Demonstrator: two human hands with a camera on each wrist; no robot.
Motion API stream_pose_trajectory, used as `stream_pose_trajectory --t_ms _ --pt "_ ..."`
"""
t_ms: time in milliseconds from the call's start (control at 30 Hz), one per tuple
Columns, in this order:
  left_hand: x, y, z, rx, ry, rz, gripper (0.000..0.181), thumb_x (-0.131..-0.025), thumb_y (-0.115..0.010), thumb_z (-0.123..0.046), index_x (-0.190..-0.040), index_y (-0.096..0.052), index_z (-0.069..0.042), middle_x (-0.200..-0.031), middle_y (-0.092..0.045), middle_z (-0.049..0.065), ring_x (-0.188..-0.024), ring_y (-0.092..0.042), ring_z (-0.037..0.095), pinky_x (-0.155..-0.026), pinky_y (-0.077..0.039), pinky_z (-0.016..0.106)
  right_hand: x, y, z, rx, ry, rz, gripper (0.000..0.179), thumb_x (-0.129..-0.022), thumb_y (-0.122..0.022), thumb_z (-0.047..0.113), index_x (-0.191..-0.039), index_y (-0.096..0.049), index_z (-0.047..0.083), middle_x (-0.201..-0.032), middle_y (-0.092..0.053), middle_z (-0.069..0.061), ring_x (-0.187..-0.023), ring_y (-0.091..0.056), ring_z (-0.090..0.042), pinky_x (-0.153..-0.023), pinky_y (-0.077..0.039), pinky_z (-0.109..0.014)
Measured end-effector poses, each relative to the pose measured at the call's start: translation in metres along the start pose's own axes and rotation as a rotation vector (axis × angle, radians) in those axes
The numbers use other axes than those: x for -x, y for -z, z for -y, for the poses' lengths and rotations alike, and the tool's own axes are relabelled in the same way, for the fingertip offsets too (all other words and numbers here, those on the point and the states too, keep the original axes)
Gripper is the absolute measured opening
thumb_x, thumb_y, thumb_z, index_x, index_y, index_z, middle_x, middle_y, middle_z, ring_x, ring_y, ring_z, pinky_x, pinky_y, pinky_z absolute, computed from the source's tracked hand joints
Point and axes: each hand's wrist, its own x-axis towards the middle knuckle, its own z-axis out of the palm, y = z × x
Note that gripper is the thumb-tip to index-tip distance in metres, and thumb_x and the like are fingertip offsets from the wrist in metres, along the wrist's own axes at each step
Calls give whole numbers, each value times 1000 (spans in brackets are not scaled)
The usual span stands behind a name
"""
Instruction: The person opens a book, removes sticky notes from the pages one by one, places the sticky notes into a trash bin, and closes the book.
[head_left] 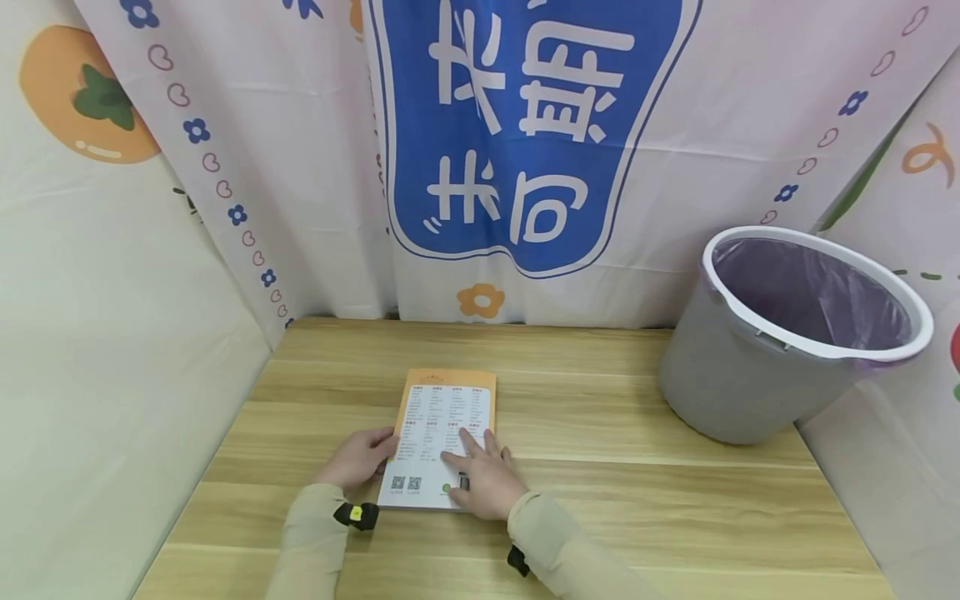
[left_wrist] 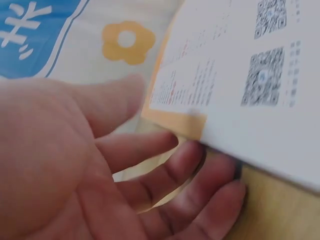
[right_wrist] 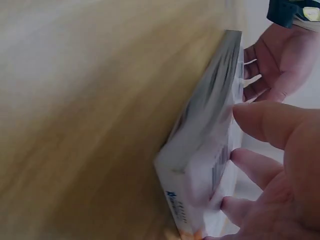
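A book [head_left: 438, 412] with an orange and white cover, columns of small print and two QR codes lies on the wooden table. At its left edge is my left hand [head_left: 362, 458]; in the left wrist view its loosely bent fingers [left_wrist: 185, 160] are right at the book's lower edge, thumb raised beside the cover. My right hand [head_left: 491, 483] rests on the lower right of the cover with fingers spread. From the right wrist, the spine and page edges of the book [right_wrist: 200, 135] show, with fingertips touching the cover.
A grey bin [head_left: 738, 375] with a white rim and purple liner stands at the table's right rear. Behind the table [head_left: 600, 417] hangs a printed cloth [head_left: 330, 167] with a blue panel; more cloth covers both sides. Dark bands circle both wrists.
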Motion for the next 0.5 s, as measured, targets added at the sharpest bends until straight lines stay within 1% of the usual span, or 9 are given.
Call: stream_pose_trajectory --t_ms 67,100,133,233,300,367,500 --pt "-1 -3 -1 -59 -14 -14 53 -103 -53 -28 -144 -46 5 -119 -66 15 -102 -63 24 -91 -51 48 0 -2 -1 26 6 -1 55 -92 -66 40 -145 -53 29 -163 -21 -9 -146 -11 -47 -111 -20 -68" --pt "-1 -5 -2 -70 -14 -18 54 -102 -55 -27 -144 -45 5 -120 -66 15 -104 -62 24 -93 -50 49 0 -3 -1 42 11 -4 55 -93 -66 40 -145 -52 29 -163 -21 -9 -146 -11 -48 -111 -21 -67" --pt "-2 -6 -2 -69 -10 -25 54 -101 -57 -25 -144 -45 5 -117 -67 14 -102 -63 24 -93 -50 49 0 -4 -2 56 16 -8 55 -93 -65 41 -145 -52 30 -163 -21 -9 -146 -12 -48 -111 -22 -66" --pt "-4 -12 -4 -73 -1 -45 55 -97 -63 -21 -143 -46 6 -102 -69 7 -87 -65 19 -84 -53 42 -1 -7 -3 75 26 -19 55 -94 -64 42 -146 -51 29 -163 -22 -10 -145 -12 -48 -111 -25 -64" --pt "-5 -15 -6 -81 8 -57 57 -95 -66 -20 -143 -47 5 -97 -68 5 -79 -64 16 -79 -54 39 -1 -9 -3 75 29 -26 55 -94 -64 41 -146 -51 29 -163 -22 -10 -145 -12 -49 -111 -25 -64" --pt "-5 -19 -7 -107 8 -76 60 -93 -68 -20 -143 -47 5 -97 -69 7 -75 -63 15 -76 -54 37 -1 -10 -4 66 30 -31 55 -94 -64 41 -146 -52 27 -163 -21 -11 -145 -11 -49 -112 -25 -63" --pt "-4 -23 -11 -134 11 -109 63 -91 -71 -19 -143 -45 6 -105 -68 14 -73 -62 16 -71 -55 36 -1 -12 -5 70 35 -48 55 -94 -65 41 -145 -52 27 -162 -22 -11 -145 -11 -50 -113 -23 -61"
